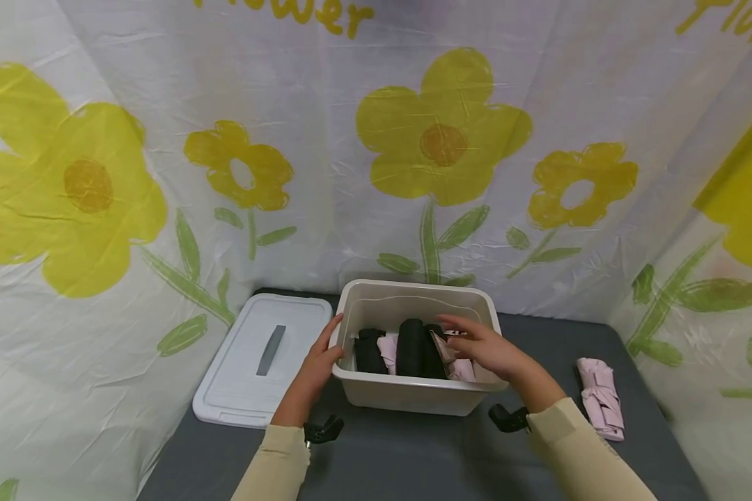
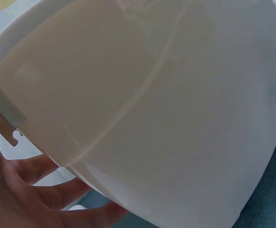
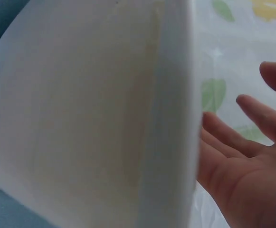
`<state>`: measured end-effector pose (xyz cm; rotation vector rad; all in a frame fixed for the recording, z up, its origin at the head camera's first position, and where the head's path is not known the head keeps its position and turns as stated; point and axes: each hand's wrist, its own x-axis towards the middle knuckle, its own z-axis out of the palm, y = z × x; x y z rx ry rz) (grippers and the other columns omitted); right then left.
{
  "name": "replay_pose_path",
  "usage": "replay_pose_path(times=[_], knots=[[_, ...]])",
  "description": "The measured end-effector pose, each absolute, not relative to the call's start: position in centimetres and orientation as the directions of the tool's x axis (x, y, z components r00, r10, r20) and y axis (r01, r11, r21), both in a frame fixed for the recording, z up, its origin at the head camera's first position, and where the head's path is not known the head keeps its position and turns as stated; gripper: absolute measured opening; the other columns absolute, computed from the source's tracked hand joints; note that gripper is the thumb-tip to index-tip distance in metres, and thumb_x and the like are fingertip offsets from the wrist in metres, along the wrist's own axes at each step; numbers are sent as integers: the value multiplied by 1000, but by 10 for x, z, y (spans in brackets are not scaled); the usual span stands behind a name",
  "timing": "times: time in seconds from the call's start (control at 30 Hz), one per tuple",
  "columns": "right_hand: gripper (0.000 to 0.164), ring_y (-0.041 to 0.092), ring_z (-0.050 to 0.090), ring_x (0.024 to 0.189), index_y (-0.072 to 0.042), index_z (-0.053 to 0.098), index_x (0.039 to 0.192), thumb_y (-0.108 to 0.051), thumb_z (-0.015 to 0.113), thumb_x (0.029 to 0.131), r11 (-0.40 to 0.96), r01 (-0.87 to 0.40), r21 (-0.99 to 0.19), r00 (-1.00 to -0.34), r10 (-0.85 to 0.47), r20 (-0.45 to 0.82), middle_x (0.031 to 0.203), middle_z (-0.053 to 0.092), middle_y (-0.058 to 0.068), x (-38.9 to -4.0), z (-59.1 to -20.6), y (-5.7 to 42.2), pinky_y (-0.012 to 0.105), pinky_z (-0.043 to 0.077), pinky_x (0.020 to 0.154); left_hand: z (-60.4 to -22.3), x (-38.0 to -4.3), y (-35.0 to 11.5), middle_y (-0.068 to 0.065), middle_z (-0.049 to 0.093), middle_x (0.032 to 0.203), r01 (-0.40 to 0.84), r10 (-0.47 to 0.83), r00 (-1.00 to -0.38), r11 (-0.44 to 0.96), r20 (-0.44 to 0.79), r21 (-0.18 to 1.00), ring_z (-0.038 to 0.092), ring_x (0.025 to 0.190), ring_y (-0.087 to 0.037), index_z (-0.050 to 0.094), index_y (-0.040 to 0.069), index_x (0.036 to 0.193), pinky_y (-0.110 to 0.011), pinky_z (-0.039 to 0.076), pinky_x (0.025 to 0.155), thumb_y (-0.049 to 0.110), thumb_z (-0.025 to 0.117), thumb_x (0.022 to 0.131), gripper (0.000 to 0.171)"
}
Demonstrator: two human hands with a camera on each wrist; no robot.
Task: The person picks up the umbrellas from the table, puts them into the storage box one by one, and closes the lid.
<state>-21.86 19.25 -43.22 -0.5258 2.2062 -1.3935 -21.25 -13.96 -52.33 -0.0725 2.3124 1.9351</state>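
Note:
A beige plastic storage box [image 1: 407, 393] stands on the dark table. Inside lie rolled black cloth bundles [image 1: 410, 348] and pink ones [image 1: 462, 370]. My left hand [image 1: 316, 365] grips the box's left side at the rim; in the left wrist view its fingers [image 2: 57, 194] reach along the outer wall. Above the right end of the box hovers my right hand [image 1: 485, 348], its fingers loosely spread and nothing held. In the right wrist view the near wall [image 3: 90, 114] hides the contents, and the right hand [image 3: 252, 161] shows beyond the rim.
A white lid [image 1: 238, 376] with a grey handle lies left of the box. To the right, a rolled pink bundle [image 1: 601, 400] rests on the dark table [image 1: 407, 459]. A white curtain [image 1: 326, 229] with yellow flowers hangs behind and at both sides.

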Motion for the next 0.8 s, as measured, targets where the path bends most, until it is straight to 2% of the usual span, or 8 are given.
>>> replay_pose_path(times=[0.17, 0.3, 0.4, 0.5, 0.63, 0.7, 0.8], knots=[[56, 46, 38, 135, -15, 27, 153, -26, 46, 101, 369, -89, -925, -828, -544, -137, 154, 31, 21, -215, -432, 212, 55, 43, 100, -522, -212, -140, -11, 24, 160, -114, 49, -991, 181, -125, 977, 31, 139, -41, 29, 35, 151, -65, 33, 102, 5, 45, 84, 75], [59, 47, 34, 137, -10, 26, 153, -25, 48, 101, 319, -92, -943, -845, -527, -96, 154, 30, 23, -211, -433, 228, 57, 40, 102, -522, -212, -140, -12, 23, 160, -107, 59, -991, 176, -119, 979, 31, 139, -41, 29, 33, 152, -65, 33, 102, 4, 44, 84, 75], [60, 47, 34, 136, -7, 25, 153, -25, 48, 101, 297, -84, -951, -862, -501, -81, 153, 29, 25, -209, -434, 239, 53, 42, 102, -522, -212, -140, -12, 23, 160, -105, 62, -991, 173, -118, 979, 31, 139, -41, 29, 34, 152, -66, 33, 102, 4, 43, 85, 75], [59, 39, 41, 134, -7, 26, 153, -23, 48, 101, 280, -69, -958, -877, -474, -76, 153, 30, 26, -207, -435, 249, 45, 46, 100, -521, -212, -140, -10, 24, 160, -112, 60, -990, 166, -124, 980, 31, 139, -40, 29, 36, 151, -66, 33, 102, 5, 43, 86, 74], [57, 19, 54, 125, -7, 30, 151, -20, 50, 100, 232, -57, -971, -893, -447, -54, 149, 34, 25, -205, -438, 260, 37, 50, 96, -522, -212, -140, -9, 24, 160, -116, 58, -990, 166, -127, 979, 32, 138, -39, 29, 36, 151, -64, 33, 103, 5, 43, 86, 74], [56, 15, 56, 122, -6, 31, 150, -19, 50, 100, 207, -67, -976, -897, -441, -32, 146, 38, 21, -204, -439, 266, 35, 51, 94, -523, -212, -140, -10, 24, 160, -112, 57, -991, 167, -123, 980, 32, 138, -39, 29, 36, 151, -64, 33, 102, 5, 43, 85, 74], [53, 14, 58, 121, -4, 31, 149, -16, 49, 100, 183, -104, -978, -899, -438, 13, 141, 44, 12, -203, -442, 275, 35, 51, 92, -523, -212, -141, -9, 23, 160, -113, 60, -990, 164, -125, 980, 32, 137, -39, 29, 37, 151, -64, 33, 102, 5, 43, 86, 74]])
